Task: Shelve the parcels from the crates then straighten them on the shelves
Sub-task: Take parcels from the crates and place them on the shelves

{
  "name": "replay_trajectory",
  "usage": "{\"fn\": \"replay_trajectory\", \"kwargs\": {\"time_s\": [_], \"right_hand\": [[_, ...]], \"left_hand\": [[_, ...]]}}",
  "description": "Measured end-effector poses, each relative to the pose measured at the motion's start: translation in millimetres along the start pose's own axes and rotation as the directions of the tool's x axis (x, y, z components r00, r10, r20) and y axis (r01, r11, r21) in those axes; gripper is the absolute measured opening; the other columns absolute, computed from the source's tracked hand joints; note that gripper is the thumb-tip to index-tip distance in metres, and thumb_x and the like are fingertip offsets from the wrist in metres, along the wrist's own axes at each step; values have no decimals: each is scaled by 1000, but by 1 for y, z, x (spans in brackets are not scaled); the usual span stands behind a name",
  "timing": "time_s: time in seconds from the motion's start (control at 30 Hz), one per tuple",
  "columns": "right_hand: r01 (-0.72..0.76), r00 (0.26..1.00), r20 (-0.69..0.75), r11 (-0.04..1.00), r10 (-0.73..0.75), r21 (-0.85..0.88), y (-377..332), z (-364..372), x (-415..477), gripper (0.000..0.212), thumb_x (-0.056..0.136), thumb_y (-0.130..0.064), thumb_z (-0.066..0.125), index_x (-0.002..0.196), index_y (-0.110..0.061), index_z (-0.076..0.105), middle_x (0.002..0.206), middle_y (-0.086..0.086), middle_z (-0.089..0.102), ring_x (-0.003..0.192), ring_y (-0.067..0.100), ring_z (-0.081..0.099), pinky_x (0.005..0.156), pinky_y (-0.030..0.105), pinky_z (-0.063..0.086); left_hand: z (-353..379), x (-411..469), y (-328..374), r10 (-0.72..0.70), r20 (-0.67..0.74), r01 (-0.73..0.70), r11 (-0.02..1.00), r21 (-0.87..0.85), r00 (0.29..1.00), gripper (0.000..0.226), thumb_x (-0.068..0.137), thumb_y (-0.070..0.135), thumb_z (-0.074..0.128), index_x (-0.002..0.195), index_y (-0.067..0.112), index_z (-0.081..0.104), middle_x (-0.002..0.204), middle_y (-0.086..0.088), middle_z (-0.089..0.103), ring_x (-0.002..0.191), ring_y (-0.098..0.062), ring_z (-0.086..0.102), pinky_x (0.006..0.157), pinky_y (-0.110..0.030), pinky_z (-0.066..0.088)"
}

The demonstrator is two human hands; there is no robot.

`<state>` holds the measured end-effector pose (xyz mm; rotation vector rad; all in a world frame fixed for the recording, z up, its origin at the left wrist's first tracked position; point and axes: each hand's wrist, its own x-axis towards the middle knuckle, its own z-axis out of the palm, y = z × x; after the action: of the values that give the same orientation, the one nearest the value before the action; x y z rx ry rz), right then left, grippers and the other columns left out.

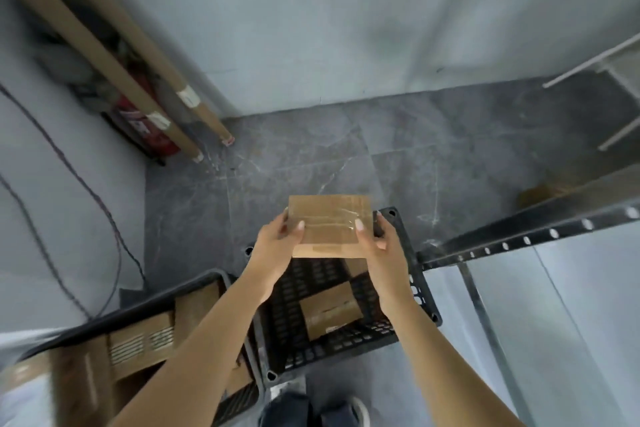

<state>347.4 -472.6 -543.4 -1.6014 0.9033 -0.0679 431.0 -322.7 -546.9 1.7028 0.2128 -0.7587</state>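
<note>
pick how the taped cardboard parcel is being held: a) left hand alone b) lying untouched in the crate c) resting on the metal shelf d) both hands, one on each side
D: the left hand and the right hand each grip one side of the parcel, holding it in the air above the black crate.

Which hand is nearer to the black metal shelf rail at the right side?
Right. The right hand grips the right edge of the parcel, on the side facing the shelf rail. The left hand grips the left edge, with the parcel between it and the rail.
</note>
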Motion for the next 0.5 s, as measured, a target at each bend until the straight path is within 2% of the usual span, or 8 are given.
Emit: {"fn": "replay_trajectory", "kwargs": {"time_s": [0.07, 0.13, 0.23, 0.3, 0.37, 0.43, 0.5], "right_hand": [[57, 996, 72, 998, -58, 19, -23, -16, -24, 47, 93, -40, 59, 137, -28, 50, 104, -26, 59, 98, -10, 54, 81, 13, 41], [87, 992, 83, 991, -96, 106, -48, -35, -53, 33, 93, -31, 62, 124, -28, 55, 108, -20, 63, 108, -1, 58, 83, 18, 46], [189, 976, 73, 963, -207, 194, -87, -64, -96, 13, 93, -31, 60, 106, -31, 60, 98, -21, 71, 96, -5, 65, 77, 12, 50], [227, 971, 24, 947, -239, 229, -108, -84, -124, 26, 89, -41, 62, 110, -25, 62, 101, -16, 73, 100, 3, 67, 86, 22, 54], [250, 966, -15, 926, -256, 283, -130, -102, -146, 37, 87, -39, 67, 113, -14, 58, 105, -6, 73, 102, 10, 68, 90, 30, 55], [256, 964, -15, 904, -267, 342, -151, -118, -168, 19, 90, -23, 66, 104, -16, 54, 102, -5, 72, 93, 2, 69, 84, 22, 56], [292, 952, -33, 872, -304, 393, -172, -133, -188, 22, 90, -11, 64, 104, -20, 50, 102, -8, 68, 88, -5, 68, 75, 14, 54]], "left_hand": [[-3, -34, 24, 91, 26, -92, 995, 38, 996, 42, 94, 24, 57, 134, 20, 45, 124, 5, 56, 114, -14, 53, 100, -32, 42], [-2, -71, 45, 174, 47, -176, 983, 53, 984, 40, 91, 21, 62, 128, 16, 46, 123, 5, 55, 115, -13, 53, 98, -29, 42], [3, -124, 76, 212, 37, -211, 977, -34, 977, 31, 87, 37, 65, 111, 20, 55, 117, 4, 63, 113, -15, 57, 97, -31, 43], [6, -160, 101, 226, 15, -224, 971, -82, 974, 34, 84, 49, 64, 103, 21, 58, 112, 2, 66, 110, -17, 60, 99, -36, 44], [9, -194, 126, 294, -8, -292, 948, -127, 956, 34, 85, 43, 66, 108, 20, 59, 113, 2, 67, 108, -16, 62, 99, -35, 46], [13, -224, 149, 368, 30, -360, 922, -143, 929, 43, 88, 27, 66, 128, 20, 52, 126, 7, 61, 111, -8, 59, 99, -30, 42], [13, -249, 170, 444, 92, -434, 894, -110, 891, 58, 90, 25, 64, 142, 25, 41, 130, 13, 58, 113, -1, 54, 102, -26, 38]]}}
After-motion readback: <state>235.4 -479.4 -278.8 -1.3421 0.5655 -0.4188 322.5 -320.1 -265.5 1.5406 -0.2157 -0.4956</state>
